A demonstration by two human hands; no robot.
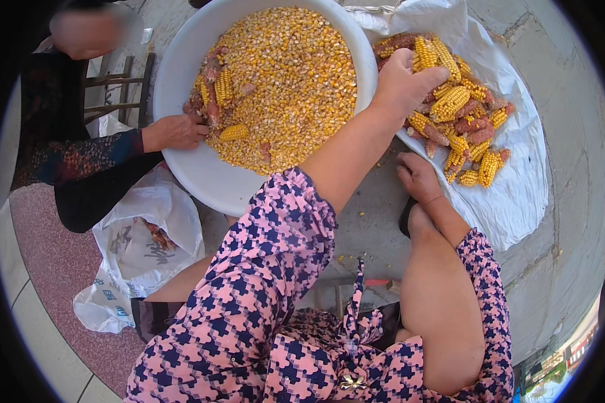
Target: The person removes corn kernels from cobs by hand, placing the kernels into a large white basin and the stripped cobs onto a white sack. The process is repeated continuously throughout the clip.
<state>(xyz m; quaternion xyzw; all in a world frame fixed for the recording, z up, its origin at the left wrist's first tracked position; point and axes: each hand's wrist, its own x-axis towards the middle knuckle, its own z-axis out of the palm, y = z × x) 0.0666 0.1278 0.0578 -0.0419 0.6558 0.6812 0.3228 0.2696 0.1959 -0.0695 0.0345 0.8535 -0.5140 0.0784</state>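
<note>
My left hand [407,80] reaches across to the pile of corn cobs [451,103], its thumb spread from its fingers over the nearest ones. The fingertips are partly hidden, and I see no cob lifted in it. Some cobs keep yellow kernels; others show bare reddish patches. They lie on a white woven sack [522,201]. Below the pile, my right hand [419,176] hangs past my knee beside the sack's near edge, fingers loosely apart and seemingly holding nothing. A big white plastic basin [181,65] contains loose corn kernels [292,85].
Another person's hand [176,132] touches cobs [213,95] at the basin's left side. A wooden chair or stool frame [143,90] stands behind that arm. An open white sack [181,206] with reddish cobs inside lies at left. Stray kernels dot the concrete floor [368,211].
</note>
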